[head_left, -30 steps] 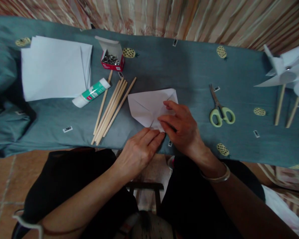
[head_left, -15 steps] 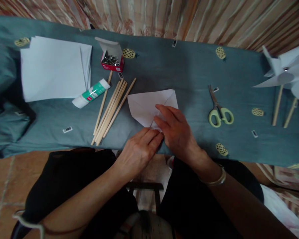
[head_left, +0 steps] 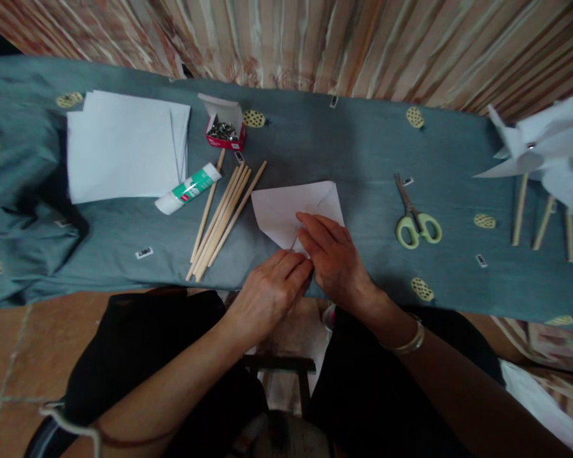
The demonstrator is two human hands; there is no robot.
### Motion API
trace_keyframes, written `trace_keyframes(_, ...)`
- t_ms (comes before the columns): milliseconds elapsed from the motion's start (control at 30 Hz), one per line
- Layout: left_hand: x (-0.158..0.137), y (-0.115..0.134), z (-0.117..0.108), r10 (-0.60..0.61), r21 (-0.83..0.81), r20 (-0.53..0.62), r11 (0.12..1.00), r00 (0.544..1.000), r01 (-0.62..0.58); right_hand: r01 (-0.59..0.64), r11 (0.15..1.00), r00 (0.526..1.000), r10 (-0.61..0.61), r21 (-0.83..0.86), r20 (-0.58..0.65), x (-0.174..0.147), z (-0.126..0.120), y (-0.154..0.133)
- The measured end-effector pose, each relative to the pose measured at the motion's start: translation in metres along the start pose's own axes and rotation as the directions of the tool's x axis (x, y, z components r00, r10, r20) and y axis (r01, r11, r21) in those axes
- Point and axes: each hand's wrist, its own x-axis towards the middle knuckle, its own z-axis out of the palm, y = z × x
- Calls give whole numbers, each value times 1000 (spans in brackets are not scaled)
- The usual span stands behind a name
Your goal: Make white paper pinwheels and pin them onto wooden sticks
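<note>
A white sheet of paper (head_left: 298, 200) with crease or cut lines running in from its corners lies in front of me, close to the table's near edge. My left hand (head_left: 277, 286) has its fingers closed on the paper's near corner. Over the right part of the sheet rests my right hand (head_left: 337, 257), fingers together on the surface and its thumb side close to my left fingertips. The near corner is hidden by both hands. Just left of the paper lie several thin wooden sticks (head_left: 224, 219).
Left of the sticks are a glue tube (head_left: 191, 187) and a stack of white paper (head_left: 127, 149). A red box of metal fasteners (head_left: 225, 130) stands behind. Green-handled scissors (head_left: 415, 219) lie to the right. White paper pinwheels (head_left: 549, 143) on sticks occupy the far right of the cloth-covered table (head_left: 363, 152).
The camera view has shifted slightly, so the table things appear lower. My right fingers have drawn closer together and flatter on the paper; my left hand keeps its place at the corner.
</note>
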Motion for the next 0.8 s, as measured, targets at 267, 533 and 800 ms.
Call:
trace_keyframes(267,-1,-4,5,6,16,-38,1000,999,-5,-182,938,971,219,295,-99,7,-20,30)
trace_keyframes(533,-1,-1,3,61,92,-23,994,998,-59,-274,955,958,281,113,-55,42,-9,72)
trace_keyframes(800,-5,-15,-11,81,141,-59,987,995,-72,-358,884,920,389,302,-48,37,-34,67)
